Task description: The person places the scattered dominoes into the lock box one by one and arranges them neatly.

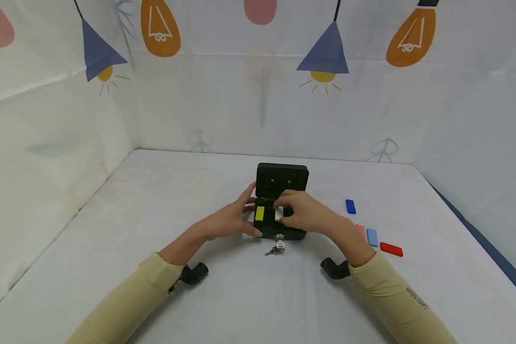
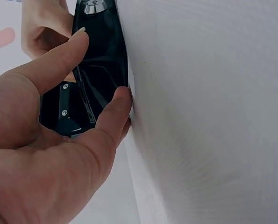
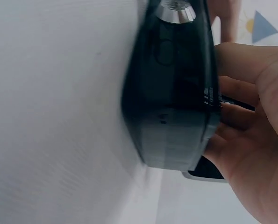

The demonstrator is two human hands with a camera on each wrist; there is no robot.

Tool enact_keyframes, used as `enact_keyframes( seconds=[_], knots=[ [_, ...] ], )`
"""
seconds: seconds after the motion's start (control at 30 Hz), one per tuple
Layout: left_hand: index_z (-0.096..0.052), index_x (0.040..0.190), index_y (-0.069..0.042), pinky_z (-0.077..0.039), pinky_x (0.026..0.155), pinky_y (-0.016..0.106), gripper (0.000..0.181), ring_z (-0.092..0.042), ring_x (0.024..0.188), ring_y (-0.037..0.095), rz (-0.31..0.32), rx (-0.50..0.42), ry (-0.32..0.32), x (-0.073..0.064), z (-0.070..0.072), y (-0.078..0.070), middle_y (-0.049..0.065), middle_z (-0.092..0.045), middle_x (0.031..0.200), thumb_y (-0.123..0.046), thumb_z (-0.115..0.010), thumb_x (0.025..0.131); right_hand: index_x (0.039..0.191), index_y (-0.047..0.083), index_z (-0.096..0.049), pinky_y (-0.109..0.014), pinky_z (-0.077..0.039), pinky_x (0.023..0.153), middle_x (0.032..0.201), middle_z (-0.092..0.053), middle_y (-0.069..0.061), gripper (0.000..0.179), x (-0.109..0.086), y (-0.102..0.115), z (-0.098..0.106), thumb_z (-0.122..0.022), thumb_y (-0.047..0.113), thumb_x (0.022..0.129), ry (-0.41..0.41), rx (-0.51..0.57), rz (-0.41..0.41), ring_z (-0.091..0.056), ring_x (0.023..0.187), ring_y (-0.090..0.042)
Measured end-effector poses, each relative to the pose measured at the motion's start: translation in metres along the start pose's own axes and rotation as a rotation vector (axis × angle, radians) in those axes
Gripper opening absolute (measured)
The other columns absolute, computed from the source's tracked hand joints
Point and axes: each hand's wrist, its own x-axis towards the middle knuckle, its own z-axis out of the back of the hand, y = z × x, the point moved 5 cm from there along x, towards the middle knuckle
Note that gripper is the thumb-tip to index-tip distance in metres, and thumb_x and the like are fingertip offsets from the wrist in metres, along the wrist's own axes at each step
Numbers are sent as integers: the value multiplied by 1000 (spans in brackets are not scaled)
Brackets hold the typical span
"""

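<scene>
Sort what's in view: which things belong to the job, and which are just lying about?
Apparently in use:
black box
keys at its front
yellow block inside it
white block in the right hand

Apparently lying about:
dark blue block
pink block
light blue block
red block

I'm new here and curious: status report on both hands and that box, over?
Left hand against black box, lid open. Right hand pinching white piece inside. Keys at front lock, not blocking.

Soft light — dimmer wrist views; slight blur
</scene>
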Motion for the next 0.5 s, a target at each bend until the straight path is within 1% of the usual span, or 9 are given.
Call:
enact_keyframes(
  seconds=[0.13,0.37,0.5],
  knots=[
    [11,156,-44,-30,118,54,126,-26,153,27,-7,13,-2,0,0,0,4,-21,165,-12,-84,79,119,12,-71,-39,-54,94,121,-65,-3,31,2,-1,-4,-73,17,89,5,-12,6,-61,106,-18],
    [10,154,-48,-29,118,54,125,-26,153,26,-7,26,-3,1,0,2,4,-22,165,-15,-84,79,113,12,-72,-39,-54,94,117,-66,-2,25,6,-4,-11,-73,17,89,0,-39,0,-61,104,-18],
    [9,155,-48,-29,118,54,125,-26,153,26,-10,21,-5,1,0,2,4,-22,165,-14,-84,79,110,13,-73,-39,-54,94,115,-66,-2,22,7,-3,-14,-73,16,88,-17,-43,24,-61,103,-17]
  ],
)
